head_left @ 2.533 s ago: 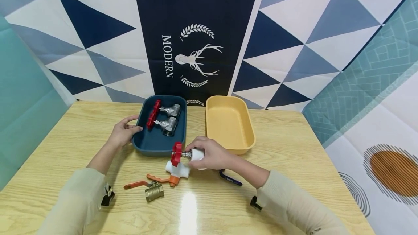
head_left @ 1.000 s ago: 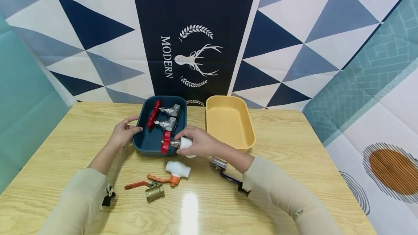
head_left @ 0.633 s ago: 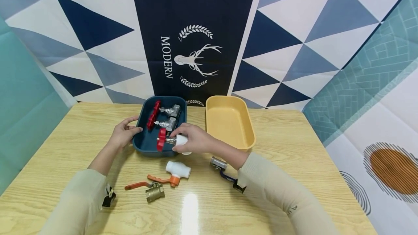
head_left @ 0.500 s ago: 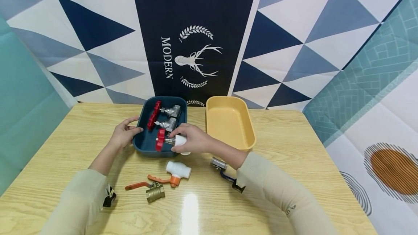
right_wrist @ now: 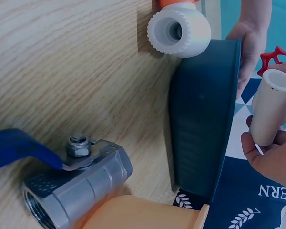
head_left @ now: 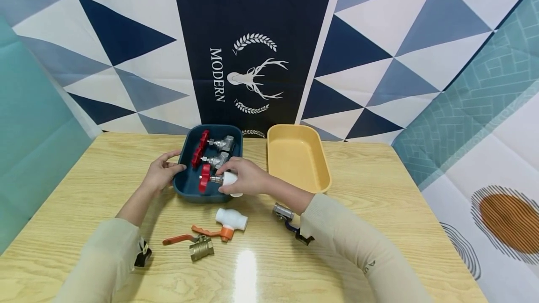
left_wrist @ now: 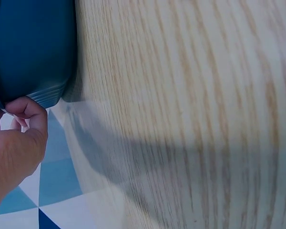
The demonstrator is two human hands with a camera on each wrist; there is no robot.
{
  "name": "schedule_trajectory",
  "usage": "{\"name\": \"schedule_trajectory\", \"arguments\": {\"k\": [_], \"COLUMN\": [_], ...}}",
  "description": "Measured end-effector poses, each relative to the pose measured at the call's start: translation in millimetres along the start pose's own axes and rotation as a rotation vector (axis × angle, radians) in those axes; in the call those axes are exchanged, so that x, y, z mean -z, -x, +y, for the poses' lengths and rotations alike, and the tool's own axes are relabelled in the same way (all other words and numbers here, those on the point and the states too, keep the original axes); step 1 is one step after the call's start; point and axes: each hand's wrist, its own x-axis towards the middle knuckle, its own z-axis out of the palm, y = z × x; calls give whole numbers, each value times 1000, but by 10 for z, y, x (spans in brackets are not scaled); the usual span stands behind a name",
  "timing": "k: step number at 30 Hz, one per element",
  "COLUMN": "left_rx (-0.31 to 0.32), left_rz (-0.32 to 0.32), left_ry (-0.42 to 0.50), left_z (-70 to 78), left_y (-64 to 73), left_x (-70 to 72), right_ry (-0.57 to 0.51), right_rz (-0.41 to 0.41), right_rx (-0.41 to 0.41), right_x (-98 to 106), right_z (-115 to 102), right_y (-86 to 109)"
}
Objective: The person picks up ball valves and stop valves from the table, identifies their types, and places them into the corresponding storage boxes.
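Note:
My right hand (head_left: 249, 177) grips the white body of a stop valve (head_left: 229, 179) with a red handwheel (head_left: 204, 177). It holds the valve over the near part of a dark blue bin (head_left: 193, 197). In the right wrist view, the white valve (right_wrist: 272, 107) is above the bin's rim, and the fingers curl round it. At the bin's left side, my left hand (head_left: 160, 173) pinches the rim, thumb over the edge; the left wrist view shows its bent fingers at the wall. Two metal valves (head_left: 218, 160) with red handwheels lie inside the bin.
A yellow bin (head_left: 294, 155) stands right of the blue one. On the table in front lie a white ball valve (head_left: 231, 219) with an orange lever, a brass ball valve (head_left: 201, 248) with a red lever, and a steel ball valve (head_left: 283, 211) with a blue lever. A patterned backdrop stands behind.
My right hand has carried the white valve left and away from me, from above the table to over the blue bin. The left hand has stayed on the rim.

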Motion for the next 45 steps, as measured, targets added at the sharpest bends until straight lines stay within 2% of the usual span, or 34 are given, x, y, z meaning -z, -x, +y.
{"name": "schedule_trajectory", "arguments": {"k": [7,16,26,45], "left_rx": [-4,8,10,-1], "left_rz": [2,21,34,31], "left_ry": [5,-15,-35,-1], "left_z": [-1,-46,-52,-15], "left_y": [-9,-36,-20,-21], "left_x": [-3,-10,-16,-18], "right_ry": [19,20,49,52], "right_rz": [13,-15,-12,-9], "right_rx": [30,12,39,32], "right_x": [13,-10,-27,-37], "right_z": [10,-10,3,48], "right_y": [-70,-147,-231,-319]}}
